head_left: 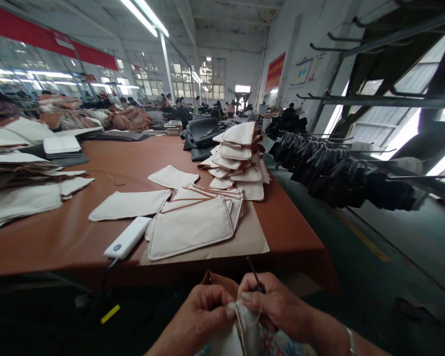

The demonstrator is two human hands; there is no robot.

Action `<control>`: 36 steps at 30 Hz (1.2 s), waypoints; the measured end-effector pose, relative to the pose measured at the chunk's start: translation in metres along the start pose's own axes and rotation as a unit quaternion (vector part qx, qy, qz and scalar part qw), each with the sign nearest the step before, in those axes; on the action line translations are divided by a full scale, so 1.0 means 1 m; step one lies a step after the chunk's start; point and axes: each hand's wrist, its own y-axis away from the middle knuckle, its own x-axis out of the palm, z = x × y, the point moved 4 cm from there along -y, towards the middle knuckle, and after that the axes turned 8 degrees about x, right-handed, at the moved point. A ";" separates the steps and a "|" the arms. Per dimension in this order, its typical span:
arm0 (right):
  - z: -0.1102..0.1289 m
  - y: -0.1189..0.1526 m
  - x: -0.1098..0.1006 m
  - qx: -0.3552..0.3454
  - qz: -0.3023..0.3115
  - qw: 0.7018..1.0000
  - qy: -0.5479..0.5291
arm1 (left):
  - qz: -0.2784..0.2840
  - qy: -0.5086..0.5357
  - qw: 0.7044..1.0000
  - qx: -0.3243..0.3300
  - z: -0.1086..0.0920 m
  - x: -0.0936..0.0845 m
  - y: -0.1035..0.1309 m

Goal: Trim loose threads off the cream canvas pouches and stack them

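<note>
Just past the table's front edge, a cream fabric piece (250, 329) with a brown edge is pinched between both hands. My left hand (209, 311) grips its left side, thumb and fingers closed. On the other side my right hand (270, 299) is closed on the fabric as well, and a thin dark tool (254, 272) sticks up from between its fingers. Brown material (220, 282) shows behind the fingers. On the table (289, 222) lie several cream panels (193, 225) with stitched edges, partly on a brown paper sheet (257, 232).
A tall stack of cream pieces (241, 158) stands at the table's right side. Left of the panels lies a white power bank (128, 238) with a cable. More stacked pieces (22, 198) fill the far left. A rack with dark hanging items (337, 173) is on the right.
</note>
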 end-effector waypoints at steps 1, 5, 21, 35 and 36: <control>0.004 0.001 0.000 -0.015 -0.005 1.000 0.023 | -0.009 -0.011 1.000 -0.003 -0.003 0.002 0.001; 0.017 0.006 0.002 -0.061 -0.054 0.984 0.155 | -0.028 -0.051 0.998 -0.009 -0.008 0.005 -0.001; 0.024 0.015 -0.010 -0.089 -0.112 0.977 0.159 | -0.028 0.068 0.997 -0.013 0.013 0.002 -0.001; 0.013 0.052 -0.006 0.047 0.039 0.970 0.237 | -0.044 -0.051 0.997 0.035 0.002 0.005 -0.005; 0.012 0.052 -0.008 0.056 0.035 0.969 0.239 | -0.045 -0.061 0.996 0.038 0.000 0.005 -0.005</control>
